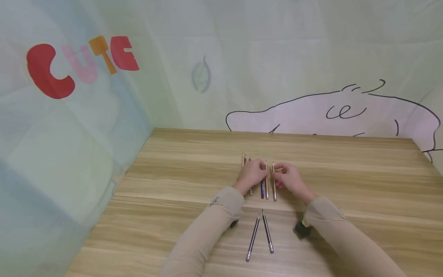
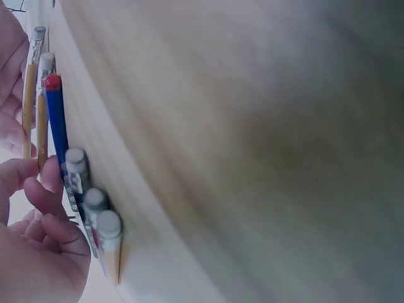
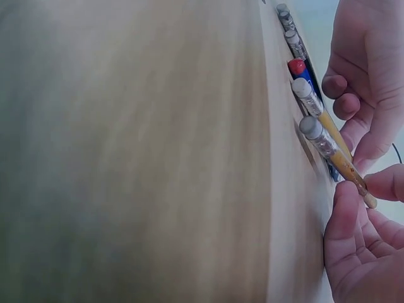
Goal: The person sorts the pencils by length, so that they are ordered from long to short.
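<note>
Side by side in a row lie several pencils with their eraser ends toward me. My left hand (image 1: 252, 173) lies over the row and pinches a yellow pencil (image 3: 330, 126) with a white eraser between thumb and finger. Just to its right, my right hand (image 1: 290, 179) pinches the outermost yellow pencil (image 3: 342, 165) by its far part. A blue pencil with a red end (image 2: 57, 120) lies left of these two, partly under the left hand. Further left are a dark pencil (image 2: 77, 165) and a plain wood-coloured pencil (image 2: 110, 237), their middles covered by the left hand in the head view.
Two dark striped pencils, one on the left (image 1: 253, 238) and one on the right (image 1: 268, 232), lie nearer me, tips almost meeting. A black object (image 1: 302, 229) shows below the right cuff. The wooden table (image 1: 166, 169) ends at a printed cloth backdrop (image 1: 173, 96).
</note>
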A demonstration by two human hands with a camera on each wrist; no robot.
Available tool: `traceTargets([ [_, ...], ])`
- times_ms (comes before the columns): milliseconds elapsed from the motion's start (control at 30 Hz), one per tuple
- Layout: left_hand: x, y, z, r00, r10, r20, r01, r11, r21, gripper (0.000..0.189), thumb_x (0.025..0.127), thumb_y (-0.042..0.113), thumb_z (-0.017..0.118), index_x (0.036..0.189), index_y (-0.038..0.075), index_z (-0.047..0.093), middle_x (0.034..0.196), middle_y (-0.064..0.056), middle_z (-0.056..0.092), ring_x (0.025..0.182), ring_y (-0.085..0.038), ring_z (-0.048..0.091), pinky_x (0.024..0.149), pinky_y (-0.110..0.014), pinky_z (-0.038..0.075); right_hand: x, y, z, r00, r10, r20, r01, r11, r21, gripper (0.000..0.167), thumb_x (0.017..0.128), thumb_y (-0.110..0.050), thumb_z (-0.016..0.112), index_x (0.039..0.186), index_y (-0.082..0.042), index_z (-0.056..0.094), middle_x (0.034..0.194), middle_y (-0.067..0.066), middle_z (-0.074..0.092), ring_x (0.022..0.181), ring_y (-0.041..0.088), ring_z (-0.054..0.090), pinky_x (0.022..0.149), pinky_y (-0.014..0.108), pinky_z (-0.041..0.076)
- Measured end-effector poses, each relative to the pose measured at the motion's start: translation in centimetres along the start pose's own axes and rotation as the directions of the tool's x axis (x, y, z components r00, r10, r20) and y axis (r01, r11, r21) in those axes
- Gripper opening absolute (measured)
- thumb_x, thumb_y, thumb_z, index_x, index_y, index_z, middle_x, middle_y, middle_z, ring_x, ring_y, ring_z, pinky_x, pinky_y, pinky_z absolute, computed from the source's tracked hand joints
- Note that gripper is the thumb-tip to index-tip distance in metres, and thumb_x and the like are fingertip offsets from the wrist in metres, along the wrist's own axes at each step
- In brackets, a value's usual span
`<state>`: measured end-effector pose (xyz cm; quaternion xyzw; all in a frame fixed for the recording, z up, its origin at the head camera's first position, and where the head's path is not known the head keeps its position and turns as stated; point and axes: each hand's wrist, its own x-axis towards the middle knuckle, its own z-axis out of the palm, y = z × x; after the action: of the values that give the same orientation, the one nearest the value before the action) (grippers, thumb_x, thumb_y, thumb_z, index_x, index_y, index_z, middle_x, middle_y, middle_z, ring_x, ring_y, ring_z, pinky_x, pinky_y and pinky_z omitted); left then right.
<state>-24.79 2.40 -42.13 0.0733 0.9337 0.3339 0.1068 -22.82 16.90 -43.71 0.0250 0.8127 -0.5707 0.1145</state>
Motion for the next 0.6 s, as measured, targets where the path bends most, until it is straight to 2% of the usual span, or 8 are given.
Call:
traceTargets([
  [300,0.5,-0.5,-0.6,1.0,-0.029,0.0,0.029,0.999,0.042,0.032,0.079,0.026,0.06,0.108,0.013,0.059,0.098,-0.002,0.063,0.063,-0.01,0.052,0.056,-0.02,0.041,0.2,-0.3,0.2,1.0,0.01,0.009,-0.01,1.0,-0.017,0.038,0.082,-0.002,0.054,0.117,0.007,0.044,0.073,0.008,0.057,0.052,0.009,0.051,0.05,0.022,0.048],
  [600,0.6,-0.5,-1.1,0.999,-0.039,0.008,0.039,0.998,0.055,0.03,0.08,0.026,0.059,0.107,0.013,0.06,0.086,0.0,0.061,0.059,-0.009,0.052,0.05,-0.02,0.042,0.4,-0.5,0.4,1.0,0.018,0.021,-0.019,1.0,0.019,0.037,0.081,-0.001,0.054,0.115,0.008,0.045,0.069,0.005,0.055,0.052,0.009,0.051,0.05,0.021,0.048],
])
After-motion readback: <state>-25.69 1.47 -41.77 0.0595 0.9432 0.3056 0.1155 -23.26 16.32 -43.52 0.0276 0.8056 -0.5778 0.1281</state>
